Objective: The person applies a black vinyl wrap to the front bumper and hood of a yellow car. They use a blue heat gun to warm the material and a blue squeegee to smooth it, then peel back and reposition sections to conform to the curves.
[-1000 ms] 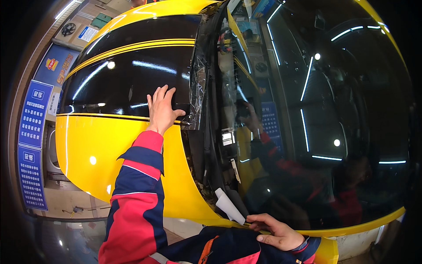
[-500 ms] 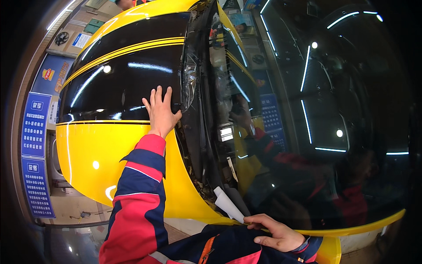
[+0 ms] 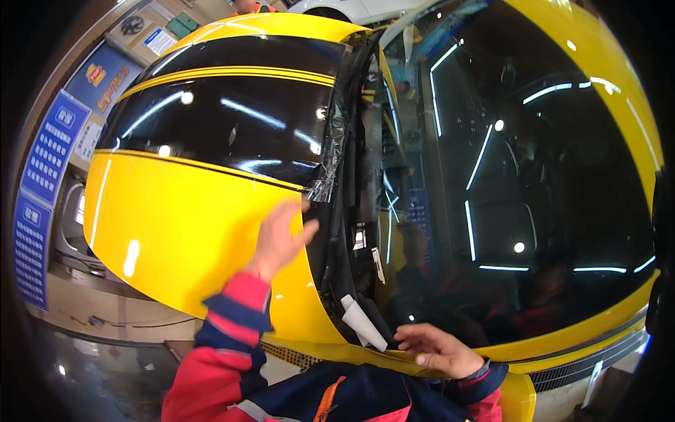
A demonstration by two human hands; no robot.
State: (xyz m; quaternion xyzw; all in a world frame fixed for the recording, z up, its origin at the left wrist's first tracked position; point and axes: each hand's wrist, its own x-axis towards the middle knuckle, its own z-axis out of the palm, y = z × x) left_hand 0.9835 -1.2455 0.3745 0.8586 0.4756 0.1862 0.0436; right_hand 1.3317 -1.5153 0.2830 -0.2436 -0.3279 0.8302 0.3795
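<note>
A yellow car hood with a wide black panel and thin yellow stripes fills the left half. My left hand is over its yellow part, close to the rear edge; motion blurs it, but the thumb stands apart from the fingers. Whether it touches the paint I cannot tell. My right hand is by the lower corner of the dark windshield, fingers loosely bent and holding nothing I can see. Just left of it lies a rolled white sheet, resting in the cowl gap.
Crinkled clear plastic film lines the hood's rear edge beside the black cowl. Blue wall signs hang at the far left. A white car stands beyond, and part of another person shows at the top edge.
My left hand has come off the black panel, nearer to me over the yellow paint. My right hand has drawn slightly away from the white roll. The whole view has tilted.
</note>
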